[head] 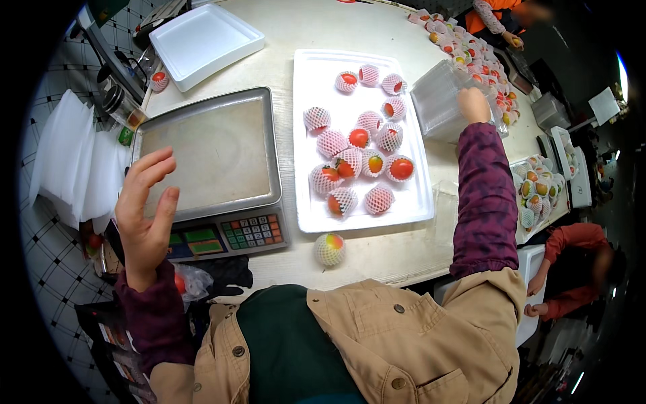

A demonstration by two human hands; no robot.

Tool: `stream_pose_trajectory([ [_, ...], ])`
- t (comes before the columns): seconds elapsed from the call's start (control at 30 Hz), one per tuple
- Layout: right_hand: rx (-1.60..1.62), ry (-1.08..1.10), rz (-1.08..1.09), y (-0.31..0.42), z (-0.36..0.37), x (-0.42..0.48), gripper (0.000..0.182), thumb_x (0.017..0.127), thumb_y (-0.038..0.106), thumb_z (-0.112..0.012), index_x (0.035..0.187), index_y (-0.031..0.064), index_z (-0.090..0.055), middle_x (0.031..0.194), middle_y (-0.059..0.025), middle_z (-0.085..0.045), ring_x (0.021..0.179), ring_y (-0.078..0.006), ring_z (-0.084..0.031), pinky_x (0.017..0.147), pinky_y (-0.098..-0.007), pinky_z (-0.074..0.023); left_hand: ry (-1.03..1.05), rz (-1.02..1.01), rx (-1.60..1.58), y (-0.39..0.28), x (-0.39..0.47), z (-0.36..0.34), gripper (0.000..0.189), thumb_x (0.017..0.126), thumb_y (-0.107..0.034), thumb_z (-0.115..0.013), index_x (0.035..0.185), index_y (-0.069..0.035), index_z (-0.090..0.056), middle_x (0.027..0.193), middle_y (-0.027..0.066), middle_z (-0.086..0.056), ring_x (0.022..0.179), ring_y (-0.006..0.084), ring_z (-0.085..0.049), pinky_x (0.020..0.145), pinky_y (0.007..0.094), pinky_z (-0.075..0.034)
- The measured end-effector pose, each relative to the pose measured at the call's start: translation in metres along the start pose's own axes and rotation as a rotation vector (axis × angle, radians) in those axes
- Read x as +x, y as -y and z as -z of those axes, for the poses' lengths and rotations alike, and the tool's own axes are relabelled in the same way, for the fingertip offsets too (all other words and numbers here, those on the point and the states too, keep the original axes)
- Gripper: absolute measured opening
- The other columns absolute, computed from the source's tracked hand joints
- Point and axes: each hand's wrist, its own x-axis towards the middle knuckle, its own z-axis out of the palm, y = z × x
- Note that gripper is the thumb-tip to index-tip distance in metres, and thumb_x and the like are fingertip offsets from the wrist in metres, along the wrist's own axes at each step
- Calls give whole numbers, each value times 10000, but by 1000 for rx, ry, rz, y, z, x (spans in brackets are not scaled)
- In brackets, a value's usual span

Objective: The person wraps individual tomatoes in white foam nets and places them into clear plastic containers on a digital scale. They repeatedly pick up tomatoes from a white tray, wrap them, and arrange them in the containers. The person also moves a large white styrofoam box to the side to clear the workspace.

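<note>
My left hand (146,217) is raised over the left edge of a weighing scale (217,151), fingers apart and nothing in it. At the right, my right hand (474,105) is closed on the edge of a clear plastic container in a nested stack (439,103); its fingertips are hidden. Between the hands lies a white foam tray (313,76) holding several red tomato-like fruits (402,168) in pink and white foam nets. One yellow-green and red fruit (330,249) in a net sits on the table just below the tray.
An upturned or shallow white foam box (207,43) stands at the back left, near a lidded jar (123,107). White foam sheets (68,161) stand at far left. Netted fruits (474,55) are heaped at the back right. Two other people work at the right, one in red sleeves (575,247).
</note>
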Motion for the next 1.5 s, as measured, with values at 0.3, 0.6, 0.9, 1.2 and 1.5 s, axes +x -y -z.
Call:
stream_pose_trajectory([
  [0.3,189,-387,39,-16,38,25,329,845,345,-560,998,60,-622,952,-180,-662,901,-380,-624,773,-453,-485,-16,105,-44,14,-16,-12,272,796,36,-571,1066,14,-600,1153,154,-592,1014,237,-589,868,311,-453],
  [0.6,467,-624,1395,168,75,-187,92,731,108,-610,806,122,-558,696,-4,-565,664,-201,-586,686,-338,-463,-169,-350,494,-44,18,-55,338,761,-18,-635,1096,-47,-604,1056,143,-615,997,262,-601,1036,525,-321],
  [0.9,518,109,846,112,26,-294,368,693,138,-753,1000,31,-580,990,-120,-580,892,-295,-567,699,-368,-474,50,-52,584,39,-34,-58,221,807,-25,-576,1019,-77,-611,783,46,-607,808,212,-591,1073,562,-235],
  [1.2,1109,446,325,80,-22,-336,606,670,138,-776,1184,31,-473,1083,-125,-544,993,-231,-544,790,-332,-458,-51,-52,26,-12,-44,-70,343,770,-9,-602,1111,-9,-565,1062,157,-586,954,296,-599,966,413,-417],
  [1.5,1496,780,280,95,31,-360,453,789,71,-683,1204,-9,-520,1078,-87,-596,952,-131,-564,768,-254,-475,353,974,-1657,-23,-70,-139,378,908,-129,-563,1244,-19,-429,1217,111,-519,1072,192,-554,878,351,-501],
])
